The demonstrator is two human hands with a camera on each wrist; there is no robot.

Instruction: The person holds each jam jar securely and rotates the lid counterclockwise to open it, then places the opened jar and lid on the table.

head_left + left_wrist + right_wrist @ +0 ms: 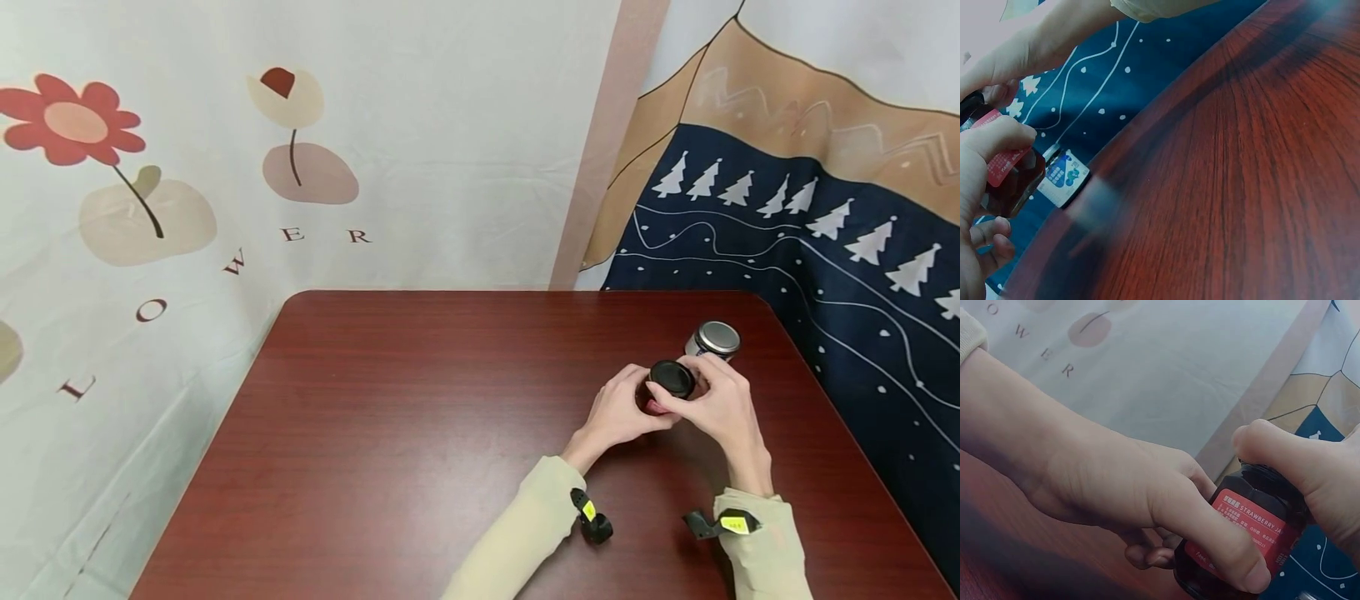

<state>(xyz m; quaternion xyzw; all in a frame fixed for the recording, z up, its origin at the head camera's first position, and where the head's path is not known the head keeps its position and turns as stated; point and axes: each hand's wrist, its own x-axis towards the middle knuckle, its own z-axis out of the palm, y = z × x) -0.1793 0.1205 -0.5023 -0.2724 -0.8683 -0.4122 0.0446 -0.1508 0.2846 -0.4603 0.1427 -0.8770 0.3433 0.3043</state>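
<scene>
A dark glass jar of strawberry jam [1275, 495] with a red label is held up over the right part of the table, tilted. My left hand [618, 408] grips its body, the thumb lying across the label in the right wrist view. The fingers of my right hand [722, 404] are around the black lid [672, 377], which sits on the jar's top. In the left wrist view the jar's lower end shows below the left thumb.
Just behind the hands stands a second jar [716, 336] with a silver lid and a white and blue label [1067, 178], near the right edge of the reddish-brown table [420, 433]. Printed cloths [465, 150] hang behind and beside the table.
</scene>
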